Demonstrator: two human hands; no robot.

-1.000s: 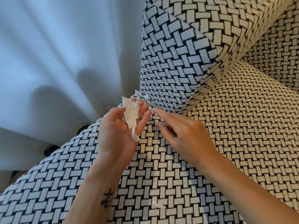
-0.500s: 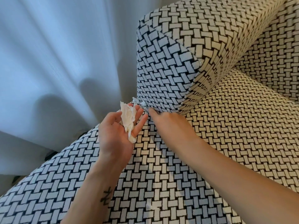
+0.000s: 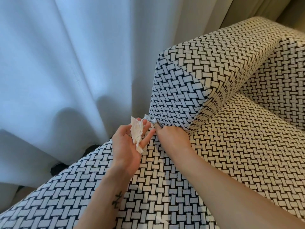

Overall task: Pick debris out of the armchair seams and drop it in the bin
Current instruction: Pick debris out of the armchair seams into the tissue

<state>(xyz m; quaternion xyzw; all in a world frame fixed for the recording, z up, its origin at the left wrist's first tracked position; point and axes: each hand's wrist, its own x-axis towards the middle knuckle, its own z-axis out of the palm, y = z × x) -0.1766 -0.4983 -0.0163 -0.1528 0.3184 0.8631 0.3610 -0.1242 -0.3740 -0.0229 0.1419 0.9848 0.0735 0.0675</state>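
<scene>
Debris: two pale bits of crumpled tissue are in sight, one in a hand and one in the chair seam.
Held tissue: a crumpled tissue scrap lies across the fingers of the left hand; its long axis runs from the fingertips down toward the palm, the narrower end pointing at the wrist.
Seam tissue: a small white wad sits where the armrest meets the seat cushion, at the armrest's front lower corner; it lies roughly level, one end poking out to the left past the corner.
Left hand: palm up, fingers loosely spread, cradling the scrap rather than pinching it.
Right hand: the right hand is knuckles up, fingers bunched narrow, its tip pressed to the seam just beside the wad; whether it grips the wad cannot be told.
Hands, relation: side by side over the seat's front left corner, fingertips nearly touching.
Armchair: black-and-white basket-weave fabric.
Backdrop: a pale curtain hangs behind the armrest.
Small fleck: one white speck lies on the cushion near the right forearm.
</scene>
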